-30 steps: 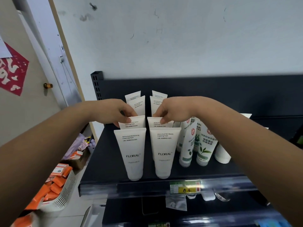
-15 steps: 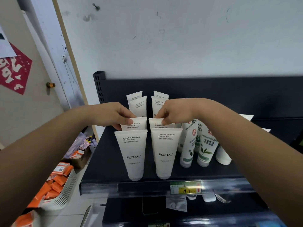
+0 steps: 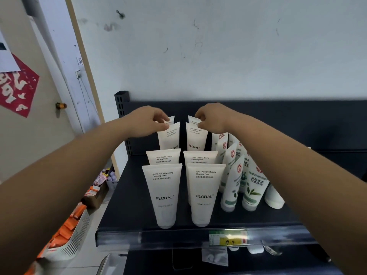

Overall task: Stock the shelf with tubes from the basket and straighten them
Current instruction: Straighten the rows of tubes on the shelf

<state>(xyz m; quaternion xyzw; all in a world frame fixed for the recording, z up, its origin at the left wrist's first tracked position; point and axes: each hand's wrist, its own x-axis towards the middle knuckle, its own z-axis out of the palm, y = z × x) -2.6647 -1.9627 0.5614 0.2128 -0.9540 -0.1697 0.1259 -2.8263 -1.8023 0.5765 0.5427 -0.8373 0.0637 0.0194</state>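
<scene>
Left hand (image 3: 148, 122) and right hand (image 3: 211, 117) fingers (image 3: 164, 127) apparently pinch rear tubes (image 3: 171, 138) behind front tubes (image 3: 164, 193), green-leaf tubes (image 3: 254, 187) alongside.

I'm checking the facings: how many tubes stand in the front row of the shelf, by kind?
White FLORAL tubes: 2
Green-leaf tubes: 2
Plain white tube: 1
Total: 5

White FLORAL tubes (image 3: 163, 195) stood cap-down on dark shelf (image 3: 129, 205), two columns (four deep), rear tops pinched by left hand (image 3: 148, 122) and right hand (image 3: 212, 118). White basket (image 3: 76, 242) sat lower left.
</scene>
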